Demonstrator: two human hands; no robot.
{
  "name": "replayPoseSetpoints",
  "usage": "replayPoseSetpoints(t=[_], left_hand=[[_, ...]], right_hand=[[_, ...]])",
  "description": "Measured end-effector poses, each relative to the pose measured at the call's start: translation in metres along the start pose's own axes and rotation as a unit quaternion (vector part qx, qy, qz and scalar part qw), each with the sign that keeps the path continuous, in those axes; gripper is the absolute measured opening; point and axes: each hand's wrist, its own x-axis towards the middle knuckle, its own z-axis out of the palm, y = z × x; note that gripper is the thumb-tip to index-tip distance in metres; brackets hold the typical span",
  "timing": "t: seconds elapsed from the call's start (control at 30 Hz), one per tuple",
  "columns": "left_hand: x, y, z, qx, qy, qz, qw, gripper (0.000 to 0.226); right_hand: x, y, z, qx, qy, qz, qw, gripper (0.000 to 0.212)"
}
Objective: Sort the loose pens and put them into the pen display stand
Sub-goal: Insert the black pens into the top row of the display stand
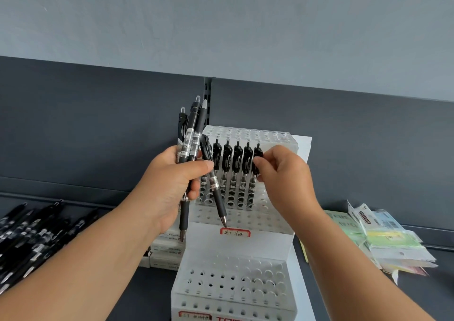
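A white stepped pen display stand [235, 247] with rows of holes stands on the dark shelf in front of me. Several black click pens [232, 163] stand upright in one of its upper rows. My left hand [172, 183] grips a bunch of several black pens [189, 139] just left of the stand; one pen of the bunch slants down across the stand's front. My right hand [282, 173] pinches the clip end of the rightmost pen in the row [256, 156], which sits in its hole.
A pile of loose black pens [29, 234] lies on the shelf at the left. Flat white boxes [167, 249] sit behind my left wrist. Packets of coloured sticky notes [383, 237] are stacked at the right. The dark back panel rises behind the stand.
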Motion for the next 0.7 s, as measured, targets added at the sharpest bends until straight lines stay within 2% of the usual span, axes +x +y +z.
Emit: replayPoseSetpoints(t=[0.1,0.17,0.23,0.33,0.47,0.57,0.7], left_hand=[[-0.002,0.002,0.002,-0.010,-0.008,-0.001,1.000,0.019],[-0.003,0.003,0.004,-0.016,-0.018,-0.004,1.000,0.020],[-0.004,0.003,0.006,-0.014,-0.033,-0.002,0.999,0.021],[-0.008,0.004,0.010,0.035,-0.063,0.023,0.997,0.022],[-0.012,0.004,0.015,0.086,-0.088,0.039,0.992,0.027],[-0.012,0.002,0.016,0.083,-0.071,0.032,0.993,0.022],[-0.011,-0.001,0.011,0.047,-0.038,0.007,0.998,0.016]], right_hand=[[-0.006,-0.009,-0.006,-0.035,0.042,-0.031,0.998,0.015],[-0.016,-0.022,-0.012,0.007,0.055,-0.066,0.996,0.015],[-0.024,-0.036,-0.014,0.081,-0.009,-0.072,0.994,0.014],[-0.025,-0.046,-0.012,0.187,-0.118,-0.020,0.975,0.010],[-0.023,-0.045,-0.014,0.232,-0.155,0.018,0.960,0.013],[-0.017,-0.040,-0.027,0.236,-0.114,0.015,0.965,0.012],[0.002,-0.033,-0.049,0.217,0.054,-0.024,0.974,0.016]])
